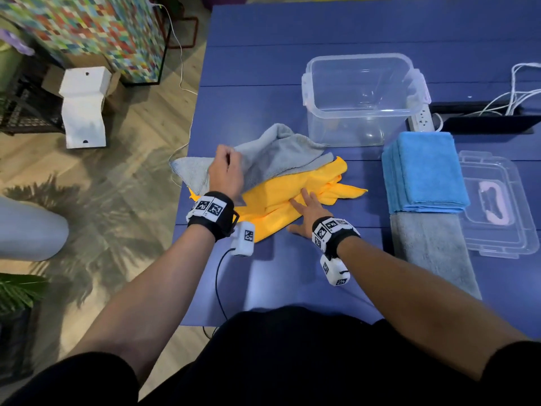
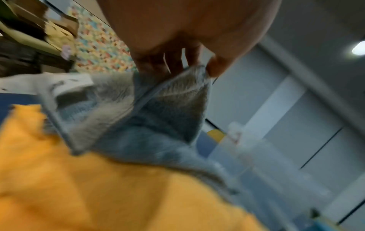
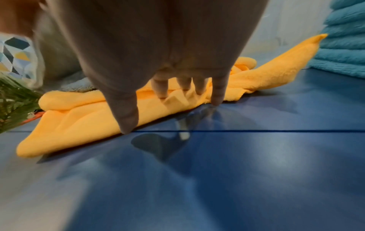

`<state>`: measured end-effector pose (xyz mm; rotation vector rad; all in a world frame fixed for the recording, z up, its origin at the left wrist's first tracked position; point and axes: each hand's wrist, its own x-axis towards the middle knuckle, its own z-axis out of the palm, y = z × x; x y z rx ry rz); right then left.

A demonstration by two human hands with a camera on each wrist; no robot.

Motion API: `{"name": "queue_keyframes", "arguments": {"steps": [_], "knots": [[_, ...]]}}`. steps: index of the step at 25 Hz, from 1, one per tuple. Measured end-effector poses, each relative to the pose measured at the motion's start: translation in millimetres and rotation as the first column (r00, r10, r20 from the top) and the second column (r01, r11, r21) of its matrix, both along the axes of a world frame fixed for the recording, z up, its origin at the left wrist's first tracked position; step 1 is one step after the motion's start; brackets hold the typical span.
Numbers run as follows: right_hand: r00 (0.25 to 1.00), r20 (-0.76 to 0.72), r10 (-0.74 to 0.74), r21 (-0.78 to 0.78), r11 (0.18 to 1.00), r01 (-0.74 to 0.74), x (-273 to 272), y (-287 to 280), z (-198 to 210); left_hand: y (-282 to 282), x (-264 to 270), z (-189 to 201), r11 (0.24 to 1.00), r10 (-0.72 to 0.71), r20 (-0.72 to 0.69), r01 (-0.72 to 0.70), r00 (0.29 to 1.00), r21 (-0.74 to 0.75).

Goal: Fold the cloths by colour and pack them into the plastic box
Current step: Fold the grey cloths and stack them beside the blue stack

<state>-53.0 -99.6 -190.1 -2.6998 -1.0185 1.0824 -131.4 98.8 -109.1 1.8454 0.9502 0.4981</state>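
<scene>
A loose grey cloth (image 1: 278, 155) lies over crumpled yellow cloths (image 1: 292, 200) in the middle of the blue table (image 1: 292, 273). My left hand (image 1: 227, 168) pinches an edge of the grey cloth (image 2: 158, 106) and lifts it off the yellow cloths (image 2: 98, 187). With straight fingers, my right hand (image 1: 307, 210) presses flat on the yellow cloths (image 3: 98, 118). The clear plastic box (image 1: 363, 98) stands empty behind the pile. To the right, a stack of folded blue cloths (image 1: 424, 171) rests on a folded grey cloth (image 1: 433, 250).
The box's clear lid (image 1: 497, 206) lies at the right edge beside the folded stack (image 3: 345, 40). A power strip (image 1: 421, 120) and white cables (image 1: 515, 95) sit behind it. The table's left edge drops to the floor, where a white stand (image 1: 85, 106) is.
</scene>
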Motion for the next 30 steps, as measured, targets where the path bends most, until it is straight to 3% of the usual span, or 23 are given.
{"name": "queue_keyframes", "arguments": {"steps": [1, 2, 4, 5, 6, 7, 9, 11, 13, 14, 18, 19, 21, 23, 25, 28, 30], "knots": [[0.987, -0.103, -0.121, 0.112, 0.985, 0.133, 3, -1, 4, -13, 5, 16, 0.998, -0.031, 0.062, 0.035, 0.998, -0.057], [0.928, -0.235, -0.289, 0.269, 0.898, 0.348, 5, -2, 8, -27, 9, 25, 0.991, -0.09, 0.085, 0.097, 0.992, -0.088], [0.643, -0.512, -0.569, 0.445, 0.465, 0.765, 11, -7, 19, -54, 10, 28, 0.945, -0.298, 0.07, 0.304, 0.952, -0.123], [0.5, -0.589, -0.636, 0.436, 0.271, 0.858, 15, -11, 25, -66, 7, 20, 0.893, -0.429, 0.038, 0.43, 0.903, -0.131], [0.387, -0.63, -0.674, 0.391, 0.156, 0.907, 20, -22, 25, -79, 2, 9, 0.825, -0.554, 0.003, 0.549, 0.833, -0.138], [0.316, -0.649, -0.692, 0.335, 0.114, 0.935, 23, -32, 26, -91, -7, -6, 0.742, -0.661, -0.026, 0.648, 0.75, -0.173], [0.272, -0.678, -0.682, 0.21, 0.176, 0.962, 22, -58, 22, -117, -27, -36, 0.542, -0.827, -0.023, 0.786, 0.561, -0.297], [0.322, -0.678, -0.661, 0.129, 0.324, 0.937, 10, -80, 13, -138, -48, -63, 0.361, -0.93, -0.082, 0.851, 0.358, -0.381], [0.43, -0.585, -0.688, 0.13, 0.443, 0.887, -4, -98, 1, -155, -65, -79, 0.269, -0.962, -0.156, 0.889, 0.226, -0.371], [0.482, -0.515, -0.708, 0.129, 0.492, 0.861, -9, -106, -3, -159, -69, -81, 0.269, -0.96, -0.176, 0.894, 0.218, -0.359], [0.703, -0.185, -0.687, 0.134, 0.691, 0.71, -21, -130, -2, -154, -72, -74, 0.335, -0.938, -0.256, 0.794, 0.233, -0.507], [0.751, -0.175, -0.637, 0.167, 0.732, 0.66, -24, -130, -1, -153, -74, -73, 0.346, -0.931, -0.287, 0.79, 0.224, -0.506], [0.799, -0.291, -0.526, 0.216, 0.778, 0.591, -31, -118, 6, -155, -78, -74, 0.396, -0.904, -0.346, 0.795, 0.251, -0.46], [0.84, -0.357, -0.409, 0.195, 0.847, 0.495, -38, -101, 7, -160, -81, -77, 0.507, -0.85, -0.374, 0.767, 0.37, -0.394], [0.855, -0.322, -0.406, 0.164, 0.866, 0.473, -42, -89, 3, -156, -86, -80, 0.613, -0.769, -0.41, 0.749, 0.491, -0.253], [0.814, -0.316, -0.488, 0.142, 0.824, 0.549, -43, -91, 4, -137, -97, -95, 0.634, -0.608, -0.514, 0.76, 0.605, 0.144], [0.754, -0.335, -0.565, 0.096, 0.775, 0.624, -41, -108, 8, -128, -99, -103, 0.674, -0.492, -0.584, 0.707, 0.646, 0.214]]}}
